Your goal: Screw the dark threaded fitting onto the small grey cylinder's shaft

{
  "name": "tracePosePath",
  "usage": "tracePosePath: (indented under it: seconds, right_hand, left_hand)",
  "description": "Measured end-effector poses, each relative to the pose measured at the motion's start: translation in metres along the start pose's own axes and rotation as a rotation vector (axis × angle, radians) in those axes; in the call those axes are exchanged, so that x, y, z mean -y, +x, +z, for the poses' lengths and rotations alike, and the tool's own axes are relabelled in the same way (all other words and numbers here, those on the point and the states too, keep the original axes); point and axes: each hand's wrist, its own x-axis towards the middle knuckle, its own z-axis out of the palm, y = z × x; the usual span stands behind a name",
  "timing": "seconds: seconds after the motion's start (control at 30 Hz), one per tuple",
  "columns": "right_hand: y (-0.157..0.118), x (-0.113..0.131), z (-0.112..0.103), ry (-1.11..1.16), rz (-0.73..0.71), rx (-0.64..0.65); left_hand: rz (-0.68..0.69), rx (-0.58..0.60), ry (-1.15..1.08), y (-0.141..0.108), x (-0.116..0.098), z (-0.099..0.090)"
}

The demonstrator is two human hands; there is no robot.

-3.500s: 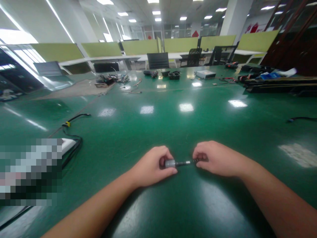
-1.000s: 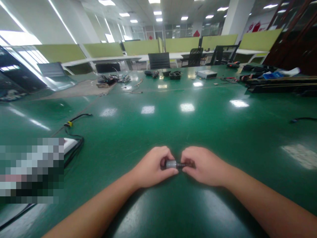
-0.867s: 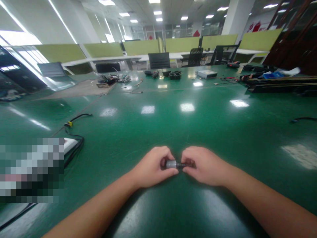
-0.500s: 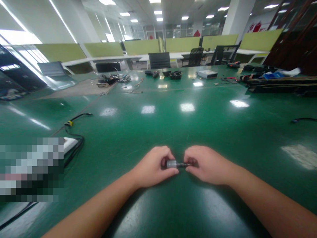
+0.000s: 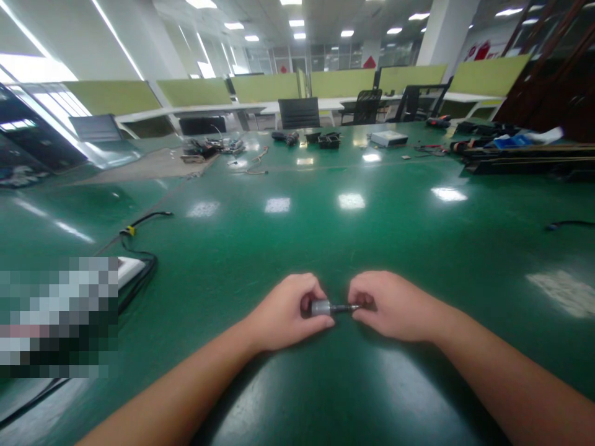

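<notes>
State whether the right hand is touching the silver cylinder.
Apart: the head view shows green tabletop between the right hand and silver cylinder, a dark shaft in the gap.

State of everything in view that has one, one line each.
Left hand: closed around silver cylinder
Silver cylinder: held, on its side
Dark shaft: extending from the cylinder toward the right hand
Right hand: curled at the shaft's far end; exact grip hidden
Silver box: lying flat on the table
Ceiling lights: on
</notes>
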Motion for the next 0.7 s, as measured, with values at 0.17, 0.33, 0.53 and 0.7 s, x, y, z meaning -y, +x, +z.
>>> tracePosePath:
  seconds: [0.17, 0.33, 0.53, 0.7]
  right_hand:
    - [-0.0018, -0.0004, -0.0039, 0.002, 0.020, 0.004]
    - [-0.0019, -0.0007, -0.0050, 0.002, 0.038, 0.010]
    - [-0.0017, -0.0016, -0.0063, -0.003, 0.049, 0.011]
    - [-0.0024, -0.0001, -0.0087, -0.007, 0.055, 0.020]
  left_hand:
    - [0.012, -0.004, 0.002, -0.0001, 0.0001, 0.0002]
    - [0.009, -0.009, 0.016, -0.0003, 0.0002, 0.0002]
    - [0.009, -0.006, 0.004, -0.0009, 0.0017, 0.0002]
    - [0.006, -0.009, 0.000, -0.0011, 0.0022, 0.0006]
